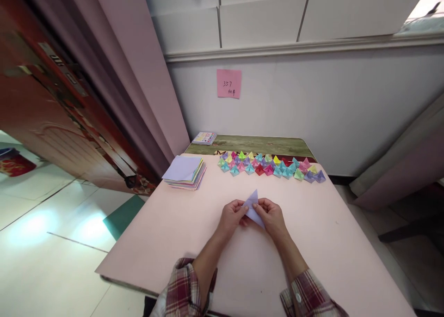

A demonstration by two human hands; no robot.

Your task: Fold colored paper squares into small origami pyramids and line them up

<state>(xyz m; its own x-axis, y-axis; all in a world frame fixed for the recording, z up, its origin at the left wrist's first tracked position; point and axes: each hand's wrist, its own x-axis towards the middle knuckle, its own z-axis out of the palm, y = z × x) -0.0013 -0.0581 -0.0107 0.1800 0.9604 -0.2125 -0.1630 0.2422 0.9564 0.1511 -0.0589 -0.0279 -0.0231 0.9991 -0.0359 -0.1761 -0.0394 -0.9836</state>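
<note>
Between my two hands is a lavender sheet of origami paper (254,211), folded to a pointed shape with its tip facing away from me. My left hand (235,214) pinches its left side, thumb on top and fingers curled beneath. On the right side, my right hand (271,214) grips the paper the same way, its thumb lying on the surface. Both hands are over the middle of the pink table (194,224). Beyond them several small folded paper boats (259,169) in many colours stand in rows.
A stack of coloured square paper (183,171) lies at the table's left, lavender on top. A small printed pack (204,138) rests at the back left corner. On the wall hangs a pink note (229,83). A red door (69,90) and curtain (135,67) stand left.
</note>
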